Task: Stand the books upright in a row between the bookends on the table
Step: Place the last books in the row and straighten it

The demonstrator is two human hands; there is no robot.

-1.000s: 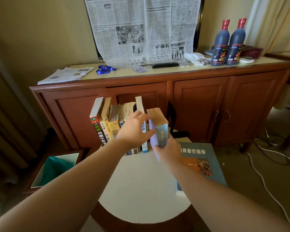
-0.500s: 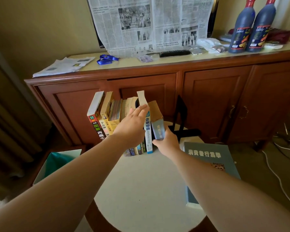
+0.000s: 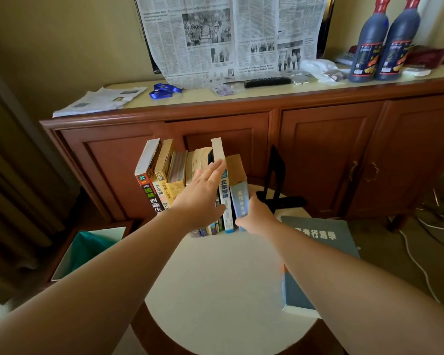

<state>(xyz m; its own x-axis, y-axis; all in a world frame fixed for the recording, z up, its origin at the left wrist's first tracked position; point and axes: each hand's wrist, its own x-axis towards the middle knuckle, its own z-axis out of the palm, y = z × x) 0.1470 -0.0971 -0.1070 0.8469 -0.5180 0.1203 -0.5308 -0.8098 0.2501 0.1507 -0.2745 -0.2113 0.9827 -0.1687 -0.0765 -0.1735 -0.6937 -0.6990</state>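
Seating a pale blue paperback book (image 3: 240, 198) at the row's right end.
Right hand (image 3: 256, 216) grips its spine; left hand (image 3: 203, 198), fingers straight, braces the upright row (image 3: 169, 180). Letting go could tip it toward the distant black metal bookend (image 3: 274, 175).

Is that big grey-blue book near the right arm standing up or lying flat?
Lying flat: the large grey-blue book rests cover-up on the round white table.

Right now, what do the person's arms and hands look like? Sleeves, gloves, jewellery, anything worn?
Both forearms are bare as far as the frame shows: no sleeve edge is visible on either. The left hand and right hand are bare too, with no gloves. No watch, bracelet or ring shows on the wrists or on the fingers that are visible. No markings, tape or straps appear on either arm.
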